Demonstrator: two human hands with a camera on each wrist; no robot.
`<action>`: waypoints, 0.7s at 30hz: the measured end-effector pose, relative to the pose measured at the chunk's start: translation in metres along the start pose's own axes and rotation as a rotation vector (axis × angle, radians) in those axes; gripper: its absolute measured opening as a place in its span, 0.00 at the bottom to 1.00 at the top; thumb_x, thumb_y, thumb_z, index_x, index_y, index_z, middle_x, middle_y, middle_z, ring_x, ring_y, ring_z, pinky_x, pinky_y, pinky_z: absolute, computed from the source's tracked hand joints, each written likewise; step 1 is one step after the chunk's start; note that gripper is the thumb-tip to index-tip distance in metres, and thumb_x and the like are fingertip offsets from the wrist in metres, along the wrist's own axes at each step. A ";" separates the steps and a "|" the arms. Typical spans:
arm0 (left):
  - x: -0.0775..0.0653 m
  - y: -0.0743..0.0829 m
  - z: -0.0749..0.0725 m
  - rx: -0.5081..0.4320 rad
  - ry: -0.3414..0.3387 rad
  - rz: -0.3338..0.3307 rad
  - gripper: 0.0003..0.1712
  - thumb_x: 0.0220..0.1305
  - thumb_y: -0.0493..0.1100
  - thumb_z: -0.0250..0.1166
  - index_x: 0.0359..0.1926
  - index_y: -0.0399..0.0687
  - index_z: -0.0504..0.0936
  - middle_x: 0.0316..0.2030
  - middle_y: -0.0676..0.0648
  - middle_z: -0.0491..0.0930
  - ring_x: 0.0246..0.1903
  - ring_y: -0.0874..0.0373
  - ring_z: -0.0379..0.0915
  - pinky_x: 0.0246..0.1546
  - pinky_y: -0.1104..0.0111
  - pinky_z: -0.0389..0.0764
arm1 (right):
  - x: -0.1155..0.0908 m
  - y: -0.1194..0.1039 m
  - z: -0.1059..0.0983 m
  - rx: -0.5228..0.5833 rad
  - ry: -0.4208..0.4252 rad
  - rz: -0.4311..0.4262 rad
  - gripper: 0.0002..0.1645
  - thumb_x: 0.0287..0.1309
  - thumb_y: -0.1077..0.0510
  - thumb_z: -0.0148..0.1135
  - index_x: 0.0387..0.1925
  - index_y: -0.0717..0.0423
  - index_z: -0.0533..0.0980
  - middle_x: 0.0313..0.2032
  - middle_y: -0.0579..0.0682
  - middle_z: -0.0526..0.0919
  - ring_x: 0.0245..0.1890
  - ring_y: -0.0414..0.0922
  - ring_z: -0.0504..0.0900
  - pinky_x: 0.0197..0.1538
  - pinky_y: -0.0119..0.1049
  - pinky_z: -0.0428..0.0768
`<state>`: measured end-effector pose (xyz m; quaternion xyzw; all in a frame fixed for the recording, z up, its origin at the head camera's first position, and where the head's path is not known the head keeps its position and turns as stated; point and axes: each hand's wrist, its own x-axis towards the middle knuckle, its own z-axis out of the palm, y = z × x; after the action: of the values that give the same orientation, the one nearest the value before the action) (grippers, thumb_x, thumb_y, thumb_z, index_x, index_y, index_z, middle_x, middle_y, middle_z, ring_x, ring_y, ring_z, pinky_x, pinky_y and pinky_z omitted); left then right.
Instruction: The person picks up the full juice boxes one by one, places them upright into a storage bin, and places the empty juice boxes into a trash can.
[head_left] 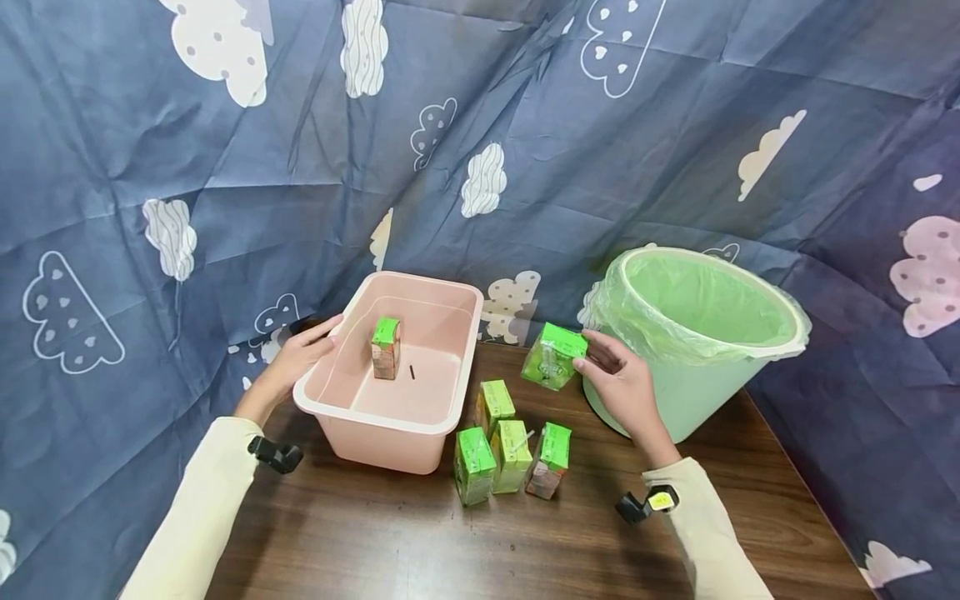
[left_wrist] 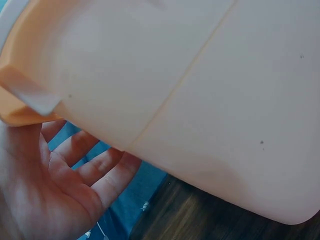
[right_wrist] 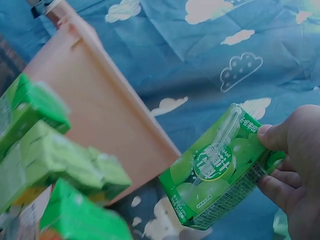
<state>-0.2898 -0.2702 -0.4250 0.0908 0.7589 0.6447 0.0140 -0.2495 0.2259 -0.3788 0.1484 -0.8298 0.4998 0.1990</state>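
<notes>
Head view shows a person's right hand (head_left: 622,387) holding a bright green, box-shaped juice carton (head_left: 553,358) tilted in the air over the dark brown wooden table (head_left: 390,542), between a pale pink rectangular plastic tub (head_left: 390,446) and a light green plastic bin (head_left: 701,392) lined with a clear bag (head_left: 626,321). Its grip pinches one end of the carton between thumb and fingers; a wrapped straw (right_wrist: 220,145) lies along the printed face. The left hand (head_left: 296,360) touches the tub's left side, its grip spread, with fairly straight fingers against the outer wall.

Upright inside the tub stands a green-topped carton with reddish-brown sides (head_left: 386,354), near a thin dark strip (head_left: 412,372) on the floor. Beside the tub, on the table, a yellow-green carton (head_left: 496,403) stands behind a green carton (head_left: 475,471), a straw-bearing yellow-green carton (head_left: 511,462) and another green-topped carton (head_left: 550,458).
</notes>
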 end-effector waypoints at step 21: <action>-0.001 0.002 0.002 -0.007 -0.011 0.028 0.33 0.78 0.41 0.55 0.78 0.40 0.56 0.72 0.30 0.60 0.66 0.44 0.66 0.50 0.79 0.76 | 0.036 -0.051 0.037 0.297 0.069 -0.122 0.28 0.58 0.70 0.70 0.61 0.65 0.77 0.58 0.62 0.82 0.57 0.44 0.82 0.57 0.33 0.80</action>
<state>-0.2881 -0.2686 -0.4238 0.1049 0.7552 0.6470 0.0098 -0.2656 0.1683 -0.3379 0.2093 -0.7288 0.6088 0.2332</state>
